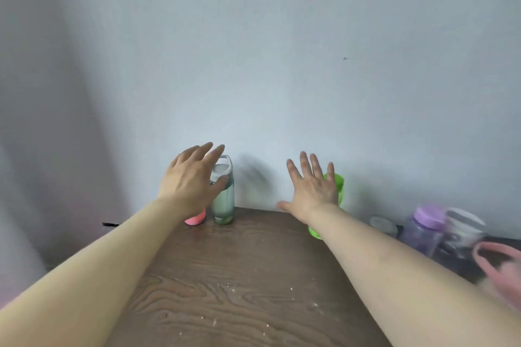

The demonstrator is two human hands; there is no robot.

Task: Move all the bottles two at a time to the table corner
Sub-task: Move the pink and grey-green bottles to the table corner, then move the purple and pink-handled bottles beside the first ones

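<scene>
Brown wood-grain table [253, 276]: left hand [189, 180] and right hand [315, 189] are hovering spread wide, empty, over the clear grey-lidded bottle [223, 200] and green plastic bottle [337, 186].

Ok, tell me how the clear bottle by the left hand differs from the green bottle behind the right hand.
The clear bottle is see-through and greyish with a white loop lid; the green bottle is bright, opaque green. The clear bottle shows almost whole, beside the left hand; the green bottle is mostly hidden behind the right hand and wrist. The clear bottle stands next to a pink bottle; the green one stands alone. Both are upright at the table's far edge, with open hands near them.
</scene>
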